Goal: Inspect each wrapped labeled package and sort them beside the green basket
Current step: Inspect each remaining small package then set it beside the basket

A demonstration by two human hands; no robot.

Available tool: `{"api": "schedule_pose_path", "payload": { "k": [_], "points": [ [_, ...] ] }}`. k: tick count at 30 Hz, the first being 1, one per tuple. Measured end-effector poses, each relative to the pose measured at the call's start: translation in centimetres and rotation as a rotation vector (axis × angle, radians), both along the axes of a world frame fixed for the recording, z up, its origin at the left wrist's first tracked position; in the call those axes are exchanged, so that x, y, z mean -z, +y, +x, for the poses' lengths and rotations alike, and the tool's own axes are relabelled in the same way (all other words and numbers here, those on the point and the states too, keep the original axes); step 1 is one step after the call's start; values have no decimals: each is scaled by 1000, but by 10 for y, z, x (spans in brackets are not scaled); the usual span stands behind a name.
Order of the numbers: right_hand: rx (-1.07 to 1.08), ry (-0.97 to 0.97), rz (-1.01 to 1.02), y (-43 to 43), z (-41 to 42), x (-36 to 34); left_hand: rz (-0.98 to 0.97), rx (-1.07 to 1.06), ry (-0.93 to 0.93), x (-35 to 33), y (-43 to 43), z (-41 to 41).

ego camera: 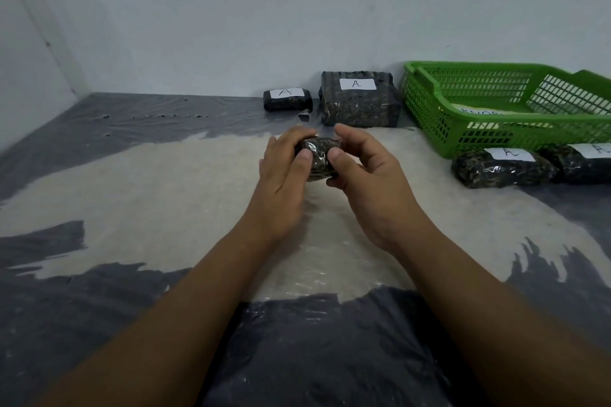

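Observation:
A small dark plastic-wrapped package (319, 157) is held above the table's middle by both hands. My left hand (284, 175) grips its left side, thumb on top. My right hand (360, 175) grips its right side; no label shows on it. A green basket (429, 106) stands at the right. Left of it by the wall lie a large package marked A (360, 101) and a small one marked A (287, 99). In front of the basket lie two more labeled packages (502, 167) (582, 163).
Grey plastic sheeting (132, 324) covers the table, with a pale bare patch (165, 182) in the middle. White walls close the back and left. A white labeled item (479, 112) lies inside the basket. A small dark scrap (303, 117) lies near the small package.

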State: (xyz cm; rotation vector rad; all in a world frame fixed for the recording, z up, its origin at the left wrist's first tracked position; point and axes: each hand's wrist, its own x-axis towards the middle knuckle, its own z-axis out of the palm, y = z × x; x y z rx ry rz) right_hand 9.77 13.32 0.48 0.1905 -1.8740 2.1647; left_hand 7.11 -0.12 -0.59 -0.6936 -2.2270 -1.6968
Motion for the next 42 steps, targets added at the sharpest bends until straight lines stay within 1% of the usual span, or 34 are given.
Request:
{"api": "schedule_pose_path", "payload": {
  "k": [3, 5, 8, 12, 14, 17, 21, 26, 29, 33, 36, 38, 42],
  "points": [
    [-104, -53, 35, -2, 1, 4, 106, 129, -63, -3, 4, 5],
    [-158, -53, 70, -3, 2, 6, 137, 148, -52, -5, 5, 8],
    [-161, -33, 82, -5, 3, 3, 167, 144, -42, -6, 5, 6],
    [-91, 39, 162, -8, 3, 3, 253, 188, -104, -8, 7, 7],
    [-83, 33, 141, -9, 2, 2, 241, 183, -95, -10, 7, 8],
    [-66, -5, 58, -8, 1, 2, 210, 171, -68, -11, 7, 8],
    [-24, 11, 105, -10, 2, 2, 275, 185, -121, -11, 7, 7],
    [-87, -23, 61, -9, 0, 2, 264, 125, -140, -11, 6, 3],
    [-86, 2, 119, -9, -1, 3, 297, 153, -169, -12, 5, 3],
    [-71, 14, 89, -9, -1, 4, 278, 175, -137, -11, 4, 7],
    [-121, -22, -7, -7, -2, 2, 242, 159, -75, -12, 6, 9],
    [-100, -27, -34, -7, -3, 2, 232, 165, -53, -12, 6, 10],
    [-41, -22, 0, -8, -4, 3, 248, 178, -97, -11, 6, 8]
  ]
}}
